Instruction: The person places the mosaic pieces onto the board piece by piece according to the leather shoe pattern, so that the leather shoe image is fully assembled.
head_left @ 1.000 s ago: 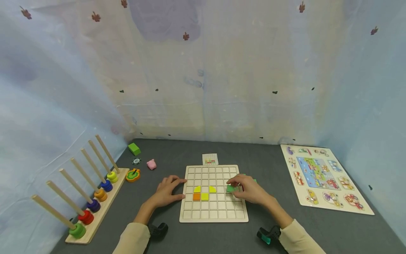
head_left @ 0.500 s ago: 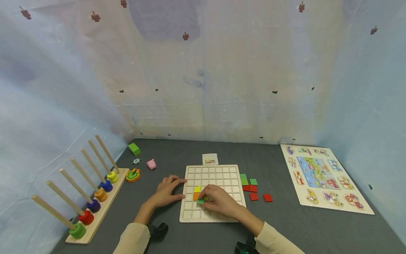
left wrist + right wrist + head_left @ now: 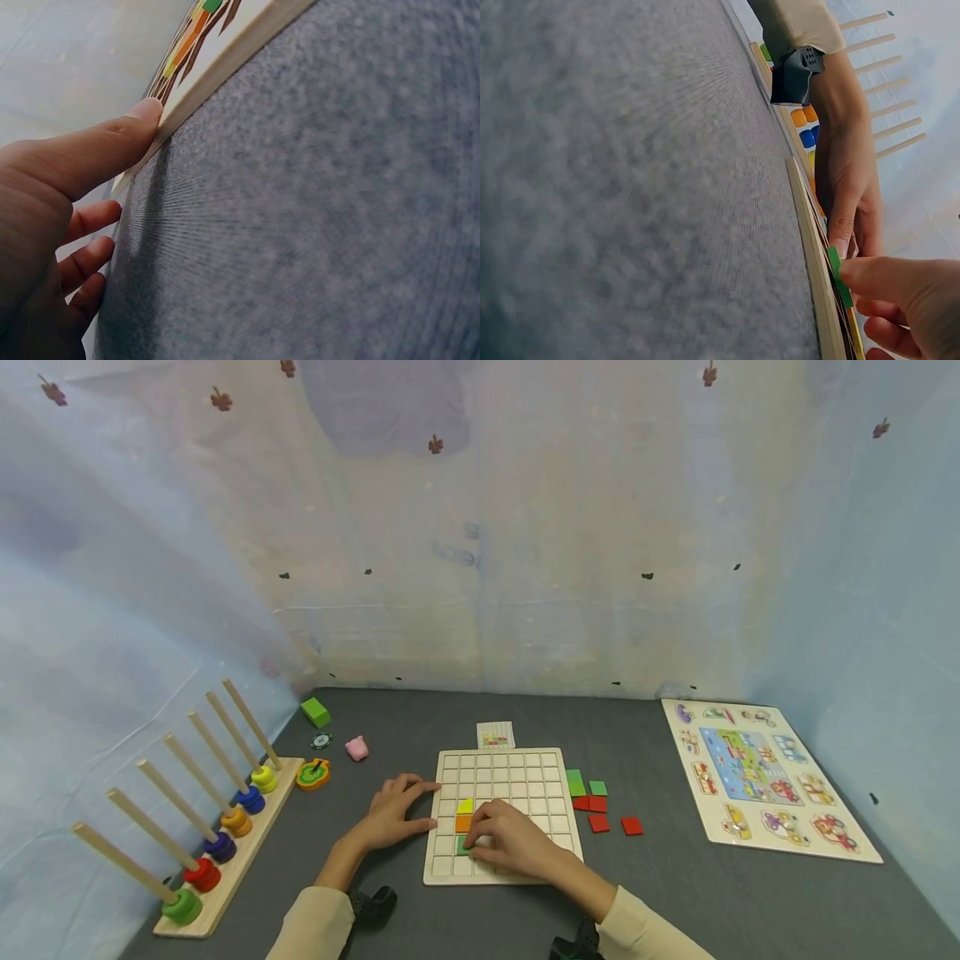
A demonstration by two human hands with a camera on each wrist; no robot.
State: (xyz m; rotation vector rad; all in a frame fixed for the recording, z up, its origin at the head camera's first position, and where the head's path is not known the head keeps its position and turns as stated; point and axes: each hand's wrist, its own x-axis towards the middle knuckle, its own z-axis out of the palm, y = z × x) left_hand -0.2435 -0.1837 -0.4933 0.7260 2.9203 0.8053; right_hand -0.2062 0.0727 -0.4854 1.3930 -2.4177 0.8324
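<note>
A wooden grid board (image 3: 525, 777) lies on the grey felt, with a yellow tile (image 3: 466, 807) and an orange tile (image 3: 464, 823) in its left columns. My right hand (image 3: 474, 841) reaches across the board and pinches a green tile (image 3: 462, 847) at the cell just below the orange one. In the right wrist view the green tile (image 3: 838, 276) stands tilted at the board's edge between my fingertips. My left hand (image 3: 420, 806) rests on the felt, fingers straight. Its thumb (image 3: 127, 142) touches the board's left edge (image 3: 225, 67).
Loose green tiles (image 3: 575, 782) and red tiles (image 3: 598, 823) lie right of the board. A pattern card (image 3: 496, 735) sits behind it. A peg puzzle (image 3: 765, 777) is at far right, a ring stacker (image 3: 217, 843) at far left. Small toys (image 3: 356, 748) lie behind it.
My right hand carried the green tile from the board's right side across to its lower left and lowered it below the orange tile. The left hand stayed put.
</note>
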